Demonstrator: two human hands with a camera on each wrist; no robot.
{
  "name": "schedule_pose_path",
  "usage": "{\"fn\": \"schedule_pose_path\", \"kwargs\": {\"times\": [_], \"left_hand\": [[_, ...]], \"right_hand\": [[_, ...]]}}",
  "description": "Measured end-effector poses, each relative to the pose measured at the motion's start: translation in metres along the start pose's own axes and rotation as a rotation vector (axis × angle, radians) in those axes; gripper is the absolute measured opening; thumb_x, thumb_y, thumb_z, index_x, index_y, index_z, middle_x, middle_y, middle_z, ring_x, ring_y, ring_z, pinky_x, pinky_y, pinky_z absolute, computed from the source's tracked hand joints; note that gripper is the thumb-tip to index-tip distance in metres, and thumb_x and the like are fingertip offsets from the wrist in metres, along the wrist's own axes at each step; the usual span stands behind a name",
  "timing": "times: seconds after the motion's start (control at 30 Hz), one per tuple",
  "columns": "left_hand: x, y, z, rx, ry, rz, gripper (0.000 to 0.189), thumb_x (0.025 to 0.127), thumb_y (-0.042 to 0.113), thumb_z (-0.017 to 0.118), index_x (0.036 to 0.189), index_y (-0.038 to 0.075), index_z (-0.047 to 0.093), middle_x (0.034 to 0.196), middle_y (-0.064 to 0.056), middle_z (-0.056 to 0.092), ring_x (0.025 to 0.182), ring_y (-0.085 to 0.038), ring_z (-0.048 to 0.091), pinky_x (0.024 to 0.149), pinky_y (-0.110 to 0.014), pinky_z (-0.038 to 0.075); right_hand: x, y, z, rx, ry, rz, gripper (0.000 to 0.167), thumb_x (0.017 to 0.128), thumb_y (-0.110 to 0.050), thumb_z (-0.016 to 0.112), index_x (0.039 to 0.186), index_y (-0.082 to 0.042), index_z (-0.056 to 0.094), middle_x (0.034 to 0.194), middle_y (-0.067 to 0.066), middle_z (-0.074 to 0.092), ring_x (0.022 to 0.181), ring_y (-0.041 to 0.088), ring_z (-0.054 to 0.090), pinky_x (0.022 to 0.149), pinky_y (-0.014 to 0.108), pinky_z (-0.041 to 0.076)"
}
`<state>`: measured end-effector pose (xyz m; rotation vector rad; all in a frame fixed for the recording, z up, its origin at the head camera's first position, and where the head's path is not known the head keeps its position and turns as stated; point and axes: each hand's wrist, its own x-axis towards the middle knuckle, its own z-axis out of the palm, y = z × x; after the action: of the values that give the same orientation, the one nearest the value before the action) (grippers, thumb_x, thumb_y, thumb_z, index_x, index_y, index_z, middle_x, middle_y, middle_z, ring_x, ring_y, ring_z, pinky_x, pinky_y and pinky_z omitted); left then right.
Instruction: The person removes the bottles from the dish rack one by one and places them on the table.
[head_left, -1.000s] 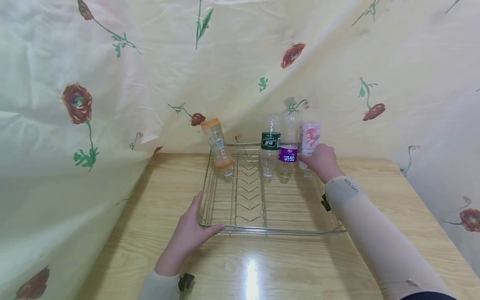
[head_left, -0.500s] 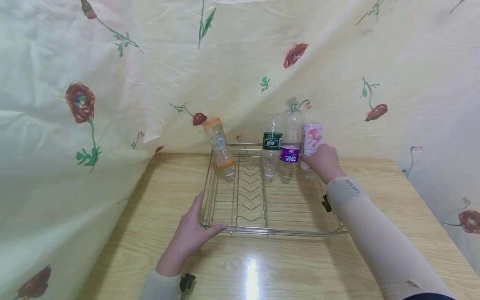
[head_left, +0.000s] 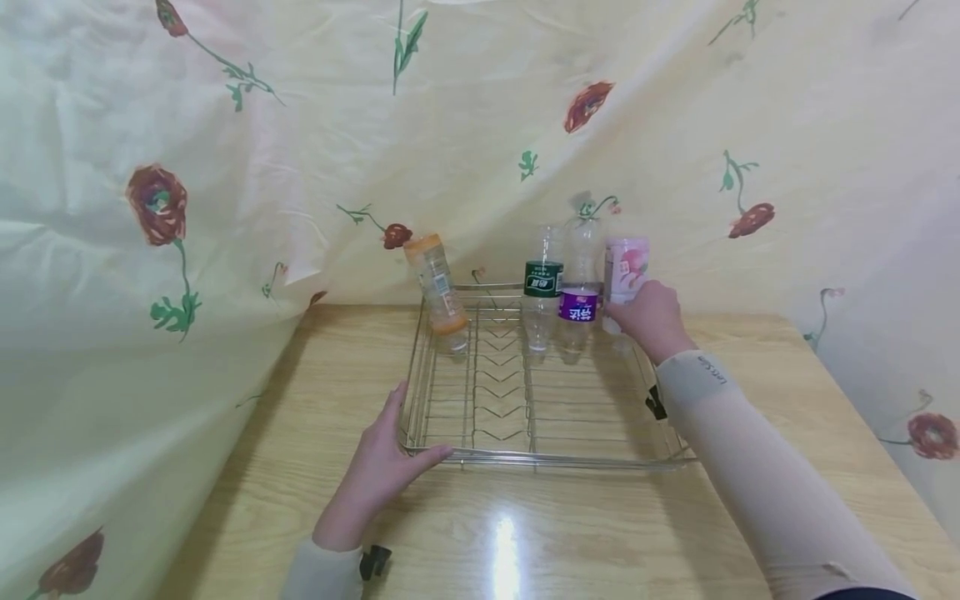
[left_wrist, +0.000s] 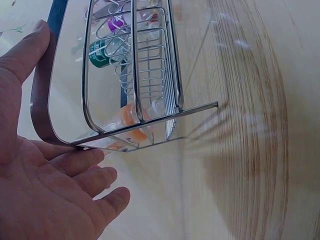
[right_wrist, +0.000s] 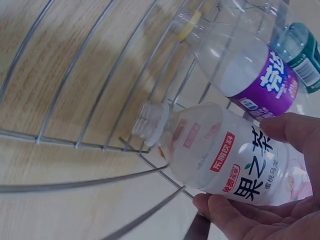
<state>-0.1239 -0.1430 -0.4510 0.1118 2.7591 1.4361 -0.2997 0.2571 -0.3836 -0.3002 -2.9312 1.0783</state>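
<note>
My right hand [head_left: 651, 318] pinches an uncapped plastic drink bottle with a white and pink peach label [right_wrist: 200, 150], thumb on one side and fingers on the other. It is neck-down over the back right of the wire dish rack [head_left: 555, 459], its mouth close to the wires in the right wrist view. My left hand [head_left: 386, 454] rests at the rack's front left corner, thumb along the rim and fingers extended outside it. Beside the held bottle, a clear bottle with a purple label [head_left: 578, 305] and another with a green label [head_left: 543, 279] stand inverted in the rack.
At the rack's back left, a clear bottle with orange bands [head_left: 438, 287] leans leftward, upside down. The rack sits on a wood-grain table [head_left: 337, 367]. Flowered cloth [head_left: 465, 125] hangs behind and along the sides.
My right hand and the peach-label bottle have shifted slightly up and right in the head view. The left hand, rack and other bottles stay in place.
</note>
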Motion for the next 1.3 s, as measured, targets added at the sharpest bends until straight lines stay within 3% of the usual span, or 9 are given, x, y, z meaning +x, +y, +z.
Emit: {"fn": "schedule_pose_path", "kwargs": {"times": [0.43, 0.97, 1.3], "left_hand": [[0.001, 0.002, -0.001, -0.004, -0.008, 0.002, 0.126, 0.070, 0.069, 0.081, 0.165, 0.022, 0.012, 0.166, -0.014, 0.018, 0.147, -0.040, 0.024, 0.115, -0.059, 0.024], [0.000, 0.000, 0.000, -0.004, -0.005, 0.003, 0.124, 0.072, 0.066, 0.082, 0.165, 0.024, 0.010, 0.166, -0.011, 0.016, 0.147, -0.040, 0.023, 0.115, -0.059, 0.024], [-0.001, -0.001, 0.001, 0.006, -0.003, 0.008, 0.126, 0.071, 0.069, 0.081, 0.165, 0.023, 0.011, 0.166, -0.012, 0.016, 0.147, -0.041, 0.023, 0.114, -0.060, 0.024]], "right_hand": [[-0.016, -0.012, -0.014, -0.013, 0.028, -0.014, 0.056, 0.090, -0.031, 0.073, 0.121, 0.010, 0.051, 0.105, 0.026, 0.059, 0.088, 0.037, 0.061, 0.073, 0.044, 0.058], [-0.032, -0.012, -0.021, 0.020, 0.076, -0.085, 0.057, 0.089, -0.033, 0.074, 0.119, 0.008, 0.049, 0.104, 0.024, 0.059, 0.086, 0.036, 0.060, 0.067, 0.042, 0.057], [-0.040, -0.010, -0.025, 0.011, 0.105, -0.108, 0.065, 0.088, -0.042, 0.073, 0.121, 0.007, 0.046, 0.101, 0.023, 0.059, 0.081, 0.035, 0.059, 0.058, 0.038, 0.055]]}}
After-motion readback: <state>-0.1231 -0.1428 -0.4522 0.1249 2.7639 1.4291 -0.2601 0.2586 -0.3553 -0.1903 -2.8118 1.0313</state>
